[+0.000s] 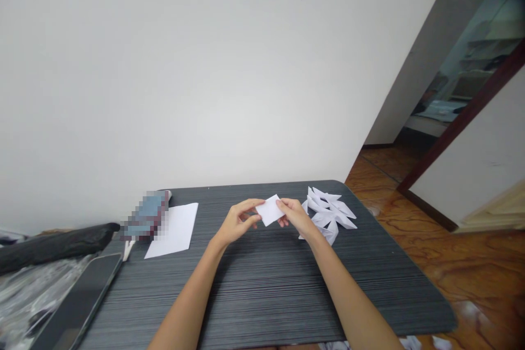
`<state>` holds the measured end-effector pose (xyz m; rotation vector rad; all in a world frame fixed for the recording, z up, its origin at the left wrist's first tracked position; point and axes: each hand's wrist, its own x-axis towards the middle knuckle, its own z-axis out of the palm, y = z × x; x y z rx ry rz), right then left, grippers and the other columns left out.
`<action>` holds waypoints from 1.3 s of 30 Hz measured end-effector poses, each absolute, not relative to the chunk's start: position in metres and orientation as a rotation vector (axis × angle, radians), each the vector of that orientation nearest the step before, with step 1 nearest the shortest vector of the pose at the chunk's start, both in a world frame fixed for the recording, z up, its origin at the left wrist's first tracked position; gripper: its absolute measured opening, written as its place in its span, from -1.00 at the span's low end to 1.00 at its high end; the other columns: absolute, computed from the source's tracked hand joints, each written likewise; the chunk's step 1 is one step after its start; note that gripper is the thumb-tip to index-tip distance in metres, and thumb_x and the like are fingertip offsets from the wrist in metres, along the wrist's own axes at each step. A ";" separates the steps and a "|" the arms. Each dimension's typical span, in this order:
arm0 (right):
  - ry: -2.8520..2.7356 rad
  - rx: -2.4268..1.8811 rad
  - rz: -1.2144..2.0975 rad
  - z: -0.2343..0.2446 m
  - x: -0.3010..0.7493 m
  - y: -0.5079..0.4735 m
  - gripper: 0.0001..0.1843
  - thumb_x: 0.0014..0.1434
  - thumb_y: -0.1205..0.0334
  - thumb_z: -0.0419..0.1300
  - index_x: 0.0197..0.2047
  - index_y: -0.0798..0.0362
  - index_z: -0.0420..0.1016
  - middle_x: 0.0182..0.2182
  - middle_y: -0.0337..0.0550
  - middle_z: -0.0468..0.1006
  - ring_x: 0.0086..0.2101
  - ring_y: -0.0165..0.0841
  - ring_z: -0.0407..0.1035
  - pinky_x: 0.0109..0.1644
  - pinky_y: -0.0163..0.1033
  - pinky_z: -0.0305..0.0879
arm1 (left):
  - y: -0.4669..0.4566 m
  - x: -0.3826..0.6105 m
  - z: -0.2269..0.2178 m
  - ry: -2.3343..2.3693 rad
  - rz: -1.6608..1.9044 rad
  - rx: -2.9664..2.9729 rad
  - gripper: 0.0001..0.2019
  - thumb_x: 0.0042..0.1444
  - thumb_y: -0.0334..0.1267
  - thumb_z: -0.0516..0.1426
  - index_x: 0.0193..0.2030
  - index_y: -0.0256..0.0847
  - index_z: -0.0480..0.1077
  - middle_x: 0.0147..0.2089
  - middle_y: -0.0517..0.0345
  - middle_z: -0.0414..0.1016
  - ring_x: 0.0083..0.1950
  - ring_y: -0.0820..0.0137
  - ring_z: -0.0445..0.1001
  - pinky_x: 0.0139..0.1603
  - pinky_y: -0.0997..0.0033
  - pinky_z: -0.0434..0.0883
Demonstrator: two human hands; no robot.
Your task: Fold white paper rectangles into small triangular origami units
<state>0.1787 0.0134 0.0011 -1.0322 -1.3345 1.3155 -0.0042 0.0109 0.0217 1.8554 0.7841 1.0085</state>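
Note:
Both hands hold one small white paper piece (269, 210) a little above the dark striped table (262, 284). My left hand (238, 221) pinches its left edge with thumb and fingers. My right hand (294, 214) grips its right edge, fingers closed on it. Just right of my right hand lies a heap of several folded white paper pieces (330, 213) with pointed tips.
A flat white sheet (174, 228) lies at the left of the table, beside a blurred-out object (145, 216). A dark phone (80, 303) rests at the table's left edge, with a black bag (53, 243) beyond it. Wooden floor (451, 240) and a doorway are to the right.

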 end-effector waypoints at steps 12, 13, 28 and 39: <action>-1.471 -0.963 1.261 0.010 0.180 0.010 -0.71 0.04 0.07 0.04 -0.26 0.10 0.30 -0.56 -0.27 0.38 -0.60 -0.51 0.28 -0.58 -0.42 0.14 | 0.014 -0.005 0.018 0.904 1.163 1.943 -0.82 -0.03 -0.22 0.11 -0.42 -0.29 0.47 -0.35 0.04 0.50 -0.30 0.37 0.44 -0.26 0.43 0.36; -1.484 -0.919 1.245 0.013 0.181 0.008 -0.65 0.01 0.10 0.08 -0.13 0.05 0.24 -0.44 -0.23 0.40 -0.50 -0.50 0.32 -0.49 -0.41 0.20 | 0.014 -0.004 0.018 0.939 1.191 1.944 -0.82 -0.03 -0.21 0.11 -0.44 -0.28 0.46 -0.36 0.05 0.50 -0.32 0.37 0.44 -0.27 0.44 0.36; -1.266 -0.899 1.123 0.009 0.178 0.012 -0.79 -0.16 0.13 0.24 -0.55 0.12 0.44 -0.41 -0.17 0.42 -0.36 -0.37 0.28 -0.29 -0.28 0.20 | 0.005 0.013 0.009 1.072 1.296 1.863 -0.78 0.00 -0.21 0.07 -0.28 -0.24 0.45 -0.26 0.06 0.51 -0.29 0.33 0.46 -0.23 0.32 0.42; -1.106 -0.898 1.199 0.001 0.177 0.017 -0.74 -0.27 0.18 0.30 -0.62 0.09 0.29 -0.52 -0.23 0.41 -0.45 -0.42 0.29 -0.35 -0.31 0.20 | 0.006 0.017 0.006 0.937 1.255 1.499 -0.73 -0.03 -0.16 0.09 -0.29 -0.36 0.36 -0.36 0.05 0.51 -0.32 0.33 0.49 -0.23 0.31 0.47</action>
